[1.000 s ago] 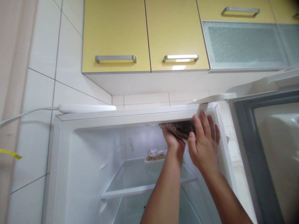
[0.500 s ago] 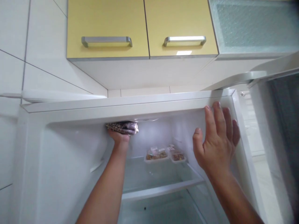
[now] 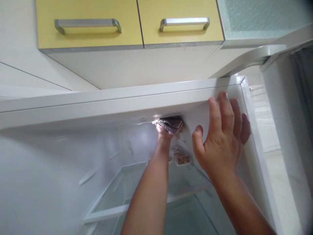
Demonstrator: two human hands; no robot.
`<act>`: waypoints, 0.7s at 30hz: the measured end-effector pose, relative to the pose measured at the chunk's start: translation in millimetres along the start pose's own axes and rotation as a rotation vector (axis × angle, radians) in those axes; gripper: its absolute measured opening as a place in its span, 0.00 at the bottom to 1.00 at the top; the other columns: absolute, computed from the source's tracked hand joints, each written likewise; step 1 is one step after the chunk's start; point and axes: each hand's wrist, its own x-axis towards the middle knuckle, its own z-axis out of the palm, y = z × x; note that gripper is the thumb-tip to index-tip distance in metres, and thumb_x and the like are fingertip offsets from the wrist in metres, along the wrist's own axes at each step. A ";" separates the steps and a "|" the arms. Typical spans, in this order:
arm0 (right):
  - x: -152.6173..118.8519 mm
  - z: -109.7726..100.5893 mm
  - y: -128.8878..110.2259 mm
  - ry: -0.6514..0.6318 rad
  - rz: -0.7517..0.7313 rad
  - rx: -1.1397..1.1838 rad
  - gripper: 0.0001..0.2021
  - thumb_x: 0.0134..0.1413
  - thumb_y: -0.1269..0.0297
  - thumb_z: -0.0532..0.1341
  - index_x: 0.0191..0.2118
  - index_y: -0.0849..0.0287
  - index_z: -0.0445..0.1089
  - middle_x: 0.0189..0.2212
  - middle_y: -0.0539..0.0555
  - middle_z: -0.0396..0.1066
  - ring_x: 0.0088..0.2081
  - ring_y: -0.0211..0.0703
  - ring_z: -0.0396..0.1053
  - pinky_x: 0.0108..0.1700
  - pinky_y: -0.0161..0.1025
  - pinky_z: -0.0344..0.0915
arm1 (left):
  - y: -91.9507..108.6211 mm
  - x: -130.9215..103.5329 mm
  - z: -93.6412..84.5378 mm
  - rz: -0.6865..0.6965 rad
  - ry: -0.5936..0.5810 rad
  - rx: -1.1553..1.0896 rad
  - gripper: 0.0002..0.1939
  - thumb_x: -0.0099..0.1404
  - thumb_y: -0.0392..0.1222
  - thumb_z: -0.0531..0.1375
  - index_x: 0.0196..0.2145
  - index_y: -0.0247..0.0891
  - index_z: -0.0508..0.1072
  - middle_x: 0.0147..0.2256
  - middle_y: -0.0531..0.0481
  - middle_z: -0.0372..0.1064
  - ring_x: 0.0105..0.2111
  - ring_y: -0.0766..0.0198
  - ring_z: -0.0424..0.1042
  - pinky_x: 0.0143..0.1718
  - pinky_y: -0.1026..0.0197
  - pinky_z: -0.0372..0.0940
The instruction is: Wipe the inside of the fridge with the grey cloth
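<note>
Deep inside an open refrigerator (image 3: 137,94), my left hand (image 3: 161,130) is closed on a dark patterned cloth (image 3: 172,124). The cloth is pressed up against the ceiling of the compartment, near the back right; its folds hide most of my fingers. My right hand (image 3: 221,137) is spread open, palm against the inner right wall close to the front rim, holding nothing. Below the cloth, a clear plastic tray of brown food (image 3: 182,158) sits on the glass shelf (image 3: 178,178). My left forearm covers most of what stands beside that tray.
Yellow cabinet doors (image 3: 90,37) with metal handles hang above the refrigerator. On the right the refrigerator door (image 3: 281,130) stands swung open. A frosted glass cabinet panel (image 3: 254,19) is at the upper right. Lower shelf levels lie beneath the glass shelf.
My left hand has carried the cloth rightward along the compartment's ceiling, from the left side to the back right. My right hand stays on the right wall. The view has shifted slightly.
</note>
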 end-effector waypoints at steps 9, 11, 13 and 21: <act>0.8 2.3 -0.5 0.022 -0.001 0.013 0.39 0.53 0.67 0.57 0.71 0.54 0.47 0.71 0.61 0.52 0.71 0.63 0.49 0.69 0.65 0.47 | 71.8 -15.8 -16.9 0.231 0.152 0.021 0.27 0.71 0.52 0.43 0.52 0.36 0.73 0.47 0.39 0.76 0.47 0.55 0.77 0.48 0.47 0.73; 0.7 3.8 -1.1 0.029 0.008 0.022 0.40 0.52 0.69 0.57 0.71 0.54 0.47 0.71 0.62 0.53 0.71 0.63 0.49 0.69 0.65 0.46 | 116.4 -33.9 -28.1 0.291 0.193 0.047 0.26 0.71 0.54 0.45 0.52 0.36 0.73 0.45 0.41 0.77 0.46 0.54 0.77 0.45 0.47 0.74; 0.2 4.8 -1.9 0.032 0.013 0.031 0.41 0.50 0.71 0.57 0.71 0.54 0.47 0.71 0.62 0.53 0.72 0.62 0.48 0.69 0.66 0.46 | 159.6 -54.5 -33.2 0.319 0.221 0.072 0.27 0.71 0.56 0.44 0.50 0.38 0.73 0.42 0.44 0.77 0.44 0.52 0.77 0.41 0.45 0.75; 1.8 -9.4 -8.8 -0.064 0.038 0.047 0.39 0.51 0.73 0.57 0.70 0.58 0.49 0.71 0.63 0.52 0.73 0.59 0.45 0.70 0.65 0.46 | 225.5 -125.4 0.3 0.271 0.292 0.142 0.21 0.70 0.44 0.46 0.47 0.38 0.76 0.30 0.45 0.78 0.30 0.55 0.77 0.26 0.55 0.73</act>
